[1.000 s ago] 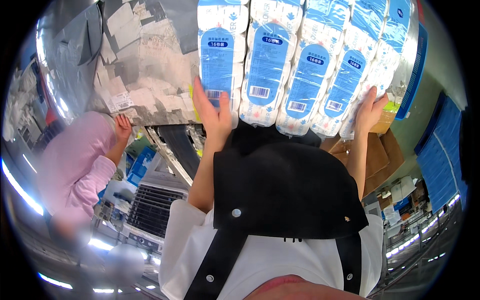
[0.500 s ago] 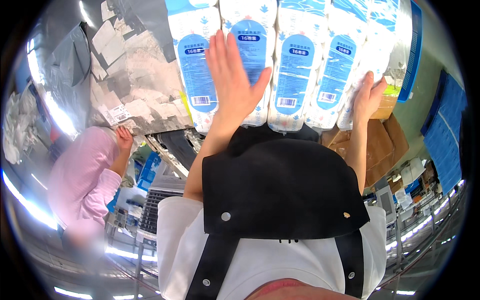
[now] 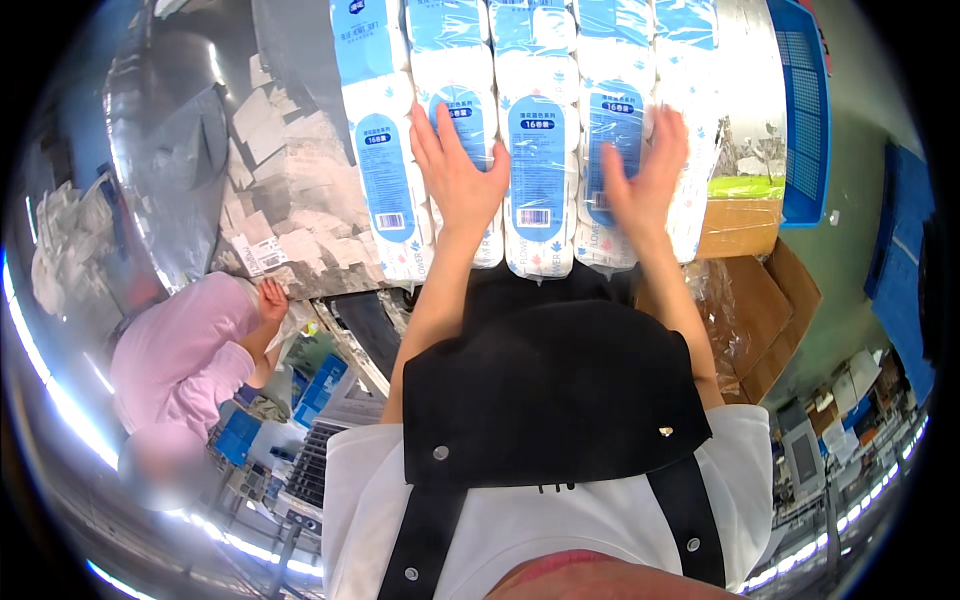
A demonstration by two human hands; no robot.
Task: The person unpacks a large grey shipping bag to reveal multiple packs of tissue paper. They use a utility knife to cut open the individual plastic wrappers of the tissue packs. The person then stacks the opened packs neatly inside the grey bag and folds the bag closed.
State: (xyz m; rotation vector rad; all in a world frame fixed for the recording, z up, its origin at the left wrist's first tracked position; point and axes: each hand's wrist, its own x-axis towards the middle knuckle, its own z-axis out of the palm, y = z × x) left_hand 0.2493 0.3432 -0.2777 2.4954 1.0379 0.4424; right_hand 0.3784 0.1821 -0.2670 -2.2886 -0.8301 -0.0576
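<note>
Pressing flat, both hands lie open on the blue-and-white plastic-wrapped tissue-roll packs [image 3: 540, 130]: left hand [image 3: 455, 175] and right hand [image 3: 645, 180] with fingers spread, grasping nothing; packs run lengthwise away, side by side.

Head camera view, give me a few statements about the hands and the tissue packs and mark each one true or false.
1. Both hands lie flat on the row of tissue packs. True.
2. The left hand grips a cardboard box. False: it rests open on a pack, fingers spread.
3. A blue plastic crate stands right of the packs. True.
4. The right hand hangs clear of the packs. False: it presses on them.
5. A person in a pink top is at the left. True.
</note>
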